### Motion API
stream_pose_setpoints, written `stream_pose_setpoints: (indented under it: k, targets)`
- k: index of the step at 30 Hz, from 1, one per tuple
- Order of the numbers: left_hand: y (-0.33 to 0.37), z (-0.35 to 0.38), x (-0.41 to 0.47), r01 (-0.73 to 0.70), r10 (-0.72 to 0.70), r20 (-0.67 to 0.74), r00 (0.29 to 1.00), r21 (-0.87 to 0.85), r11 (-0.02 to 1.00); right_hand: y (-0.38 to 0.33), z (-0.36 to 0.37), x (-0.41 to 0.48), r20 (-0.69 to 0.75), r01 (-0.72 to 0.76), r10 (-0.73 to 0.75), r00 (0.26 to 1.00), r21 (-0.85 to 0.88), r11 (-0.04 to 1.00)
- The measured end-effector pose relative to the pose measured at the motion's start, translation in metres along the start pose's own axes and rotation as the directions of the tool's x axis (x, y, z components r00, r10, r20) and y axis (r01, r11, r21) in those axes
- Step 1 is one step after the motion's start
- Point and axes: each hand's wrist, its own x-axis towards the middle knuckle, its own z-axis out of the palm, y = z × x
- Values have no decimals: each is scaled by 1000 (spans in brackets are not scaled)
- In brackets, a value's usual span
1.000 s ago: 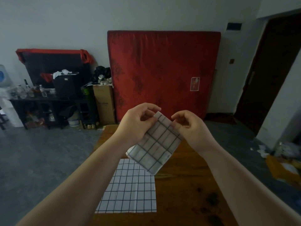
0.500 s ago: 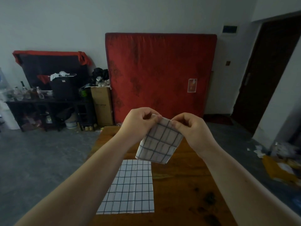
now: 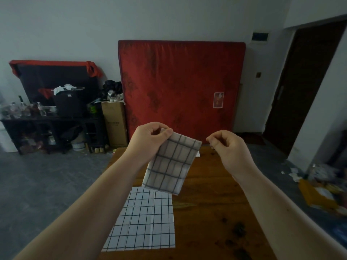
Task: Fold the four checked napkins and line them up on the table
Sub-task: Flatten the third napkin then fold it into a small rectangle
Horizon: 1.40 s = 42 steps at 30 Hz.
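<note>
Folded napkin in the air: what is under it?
The wooden table and a flat checked napkin, whose far edge the folded napkin partly hides in this view. The left hand pinches its top corner.

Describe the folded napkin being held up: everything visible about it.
The folded napkin is pale cloth with a dark checked grid, folded to a small rectangle. It hangs tilted in the air above the wooden table. The left hand pinches its top left corner; the right hand, fingers curled, is just clear of it.

A: What is the worktop (image 3: 216, 212) made of?
B: Brown wood, faintly glossy, dark-stained in spots.
A: And the hanging napkin (image 3: 170, 164)?
B: Matt, limp cloth; the flat napkin (image 3: 144, 220) likewise, creased.
</note>
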Motion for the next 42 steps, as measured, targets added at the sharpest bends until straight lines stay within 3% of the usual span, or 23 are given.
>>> stream_pose_setpoints:
  k: [6, 12, 16, 21, 27, 42]
  targets:
    - [0, 17, 0, -28, 21, 117, 993, 61, 998, -10, 20, -3, 164, 147, -130, 978, -96, 984]
    - [-4, 22, -1, -39, 27, 195, 980, 57, 998, -11, 27, 1, 134, 90, -71, 988, -137, 987]
    - [-15, 15, 2, 10, -25, 212, 977, 68, 998, -10, 22, 4, 150, 40, -29, 988, -74, 996]
    - [-16, 15, 1, 1, -44, 215, 976, 194, 981, -13, 26, 6, 228, 95, -48, 973, -199, 975]
    - [-15, 19, -1, -43, -14, 241, 970, 228, 973, -18, 36, 10, 195, 104, -76, 978, -136, 985]
    - [-71, -25, -7, 18, -74, 204, 976, 261, 965, -17, 13, 23, -16, 27, -27, 1000, -16, 1000]
